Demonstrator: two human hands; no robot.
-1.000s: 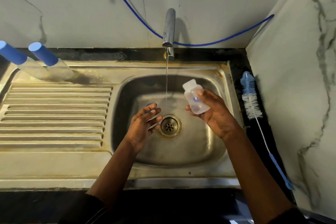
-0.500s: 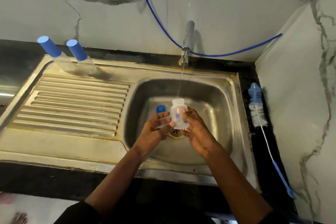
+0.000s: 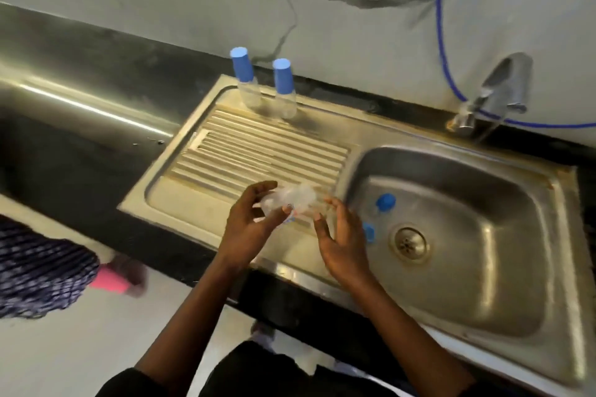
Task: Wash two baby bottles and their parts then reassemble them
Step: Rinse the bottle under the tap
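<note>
left hand (image 3: 250, 226) curled round blurred clear bottle (image 3: 292, 198), right hand (image 3: 343, 238) loose-fingered beside it

The stainless-steel sink basin (image 3: 483, 267) is gleaming with a smooth, brushed shine, and its rim is showing yellowish staining. Left of the basin, the ribbed drainboard (image 3: 258, 151) is showing the same steel, duller and streaked. At the basin's bottom, the drain strainer (image 3: 409, 243) is shining a brassy metal. Two blue caps (image 3: 385, 202) in the basin are looking like smooth, matt plastic. Just left of the basin, the left hand (image 3: 248, 222) is holding a baby bottle (image 3: 290, 200) of clear, glossy plastic. Behind the basin, the tap (image 3: 503, 84) is reflecting light off polished metal. Far left of the basin, the black countertop (image 3: 80, 155) is shining like polished stone.
</note>
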